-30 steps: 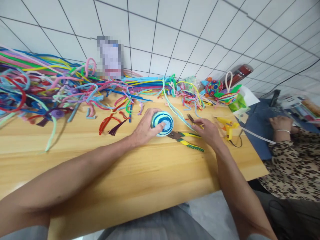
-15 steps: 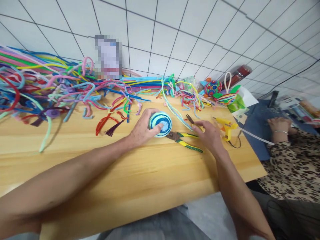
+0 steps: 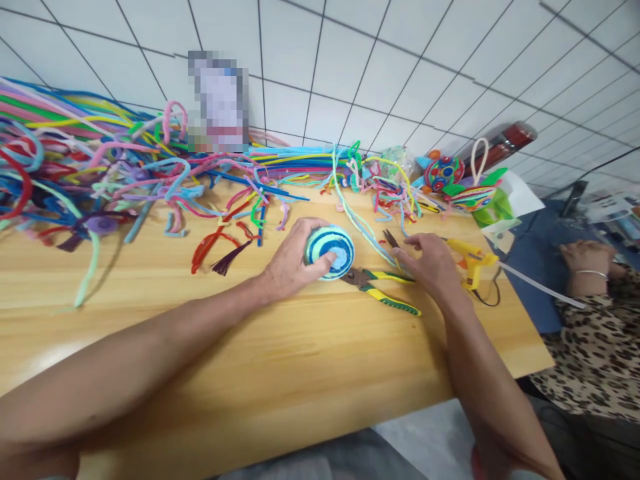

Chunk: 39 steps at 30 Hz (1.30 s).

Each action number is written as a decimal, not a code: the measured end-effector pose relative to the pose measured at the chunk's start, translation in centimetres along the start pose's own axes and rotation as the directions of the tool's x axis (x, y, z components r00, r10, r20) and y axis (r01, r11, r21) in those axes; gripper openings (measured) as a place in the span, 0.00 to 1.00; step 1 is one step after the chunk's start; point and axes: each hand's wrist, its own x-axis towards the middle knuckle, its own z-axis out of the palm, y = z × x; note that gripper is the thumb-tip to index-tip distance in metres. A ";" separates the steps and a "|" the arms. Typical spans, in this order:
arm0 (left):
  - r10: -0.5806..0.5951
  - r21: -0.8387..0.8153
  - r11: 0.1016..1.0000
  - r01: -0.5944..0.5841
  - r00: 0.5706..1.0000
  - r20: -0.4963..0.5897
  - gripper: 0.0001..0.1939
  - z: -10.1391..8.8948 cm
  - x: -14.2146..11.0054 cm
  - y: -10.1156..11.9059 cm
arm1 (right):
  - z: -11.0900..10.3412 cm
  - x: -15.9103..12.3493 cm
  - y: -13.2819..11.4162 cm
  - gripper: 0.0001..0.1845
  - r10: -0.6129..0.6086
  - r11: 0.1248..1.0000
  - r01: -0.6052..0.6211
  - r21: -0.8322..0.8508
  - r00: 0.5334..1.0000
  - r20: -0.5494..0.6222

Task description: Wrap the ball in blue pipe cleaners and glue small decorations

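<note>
My left hand (image 3: pixel 295 259) is closed around a round coil of blue, light blue and pale green pipe cleaner (image 3: pixel 336 245), its thumb pressed on the centre. My right hand (image 3: pixel 433 263) has its fingers curled over the handles of small dark-tipped pliers (image 3: pixel 390 239); the handles are mostly hidden. Between the hands, bigger pliers with yellow-green handles (image 3: pixel 393 305) lie on the wooden table (image 3: pixel 280 373), jaws beside the coil. Pale green and light blue pipe cleaners (image 3: pixel 357 223) run from the back of the table down to my right fingers.
Heaped pipe cleaners (image 3: pixel 135 173) line the wall side. A red strand piece with a dark tassel (image 3: pixel 231 259) lies left of my hand. To the right are a yellow glue gun (image 3: pixel 473 257), a colourful ornament (image 3: pixel 445 175) and another person's hand (image 3: pixel 585 263).
The view has shifted slightly, moving the right-side things further right in the picture. Both hands keep nearly the same places beside the coil and the small pliers.
</note>
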 end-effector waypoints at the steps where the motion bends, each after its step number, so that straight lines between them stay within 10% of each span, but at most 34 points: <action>1: 0.001 -0.002 1.000 -0.001 1.000 0.000 0.24 0.0 0.0 0.0 | -0.4 -0.8 -0.5 0.17 -0.087 0.994 0.086 0.064 0.996 0.022; 7: 0.001 -0.008 1.000 -0.001 1.000 0.003 0.24 0.0 0.0 0.0 | -0.5 -5.4 -3.6 0.24 -0.507 0.862 0.495 0.108 0.837 0.206; 12: 0.001 -0.011 1.000 -0.001 1.000 0.010 0.24 -0.2 0.1 0.2 | 1.1 -6.7 -3.1 0.16 -0.520 0.854 0.521 0.020 0.848 0.103; 22: 0.001 -0.010 1.000 -0.001 0.999 -0.035 0.24 0.4 0.1 0.2 | -2.4 -8.2 -5.2 0.33 -0.493 0.854 0.516 0.068 0.843 -0.213; 39: 0.116 0.050 0.992 -0.114 0.993 -0.024 0.21 0.4 0.1 0.8 | -1.1 -7.4 -8.4 0.40 -0.527 0.839 0.543 0.034 0.826 -0.198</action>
